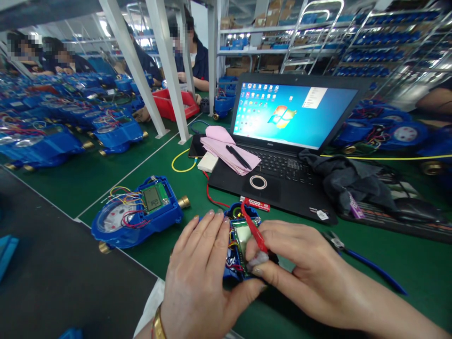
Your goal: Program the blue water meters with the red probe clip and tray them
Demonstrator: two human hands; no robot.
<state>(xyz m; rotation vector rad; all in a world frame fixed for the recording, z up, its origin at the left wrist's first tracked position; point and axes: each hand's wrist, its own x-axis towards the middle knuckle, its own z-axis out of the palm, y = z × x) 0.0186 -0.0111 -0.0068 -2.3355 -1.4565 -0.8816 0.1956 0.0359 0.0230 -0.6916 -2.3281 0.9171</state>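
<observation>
A blue water meter (231,273) with its housing open lies before me, showing a green circuit board with a small display and thin coloured wires. My left hand (203,268) lies across its left part, fingers over the body and thumb along the near edge, holding it. In a pinch, my right hand (300,263) has the end of a red cable (252,226), where a greyish wrapped tip (259,259) sits against the board. What the tip touches is hidden by the fingers. To the left rests a second blue water meter (141,212), its display and wires exposed.
A laptop (278,155) stands behind the hands, with pink papers (229,150) and a pen on its left. A small red circuit board (256,203) touches its front edge. Blue-handled pliers (370,268) and a dark cloth (349,179) are at right. Coworkers and several meters are at left.
</observation>
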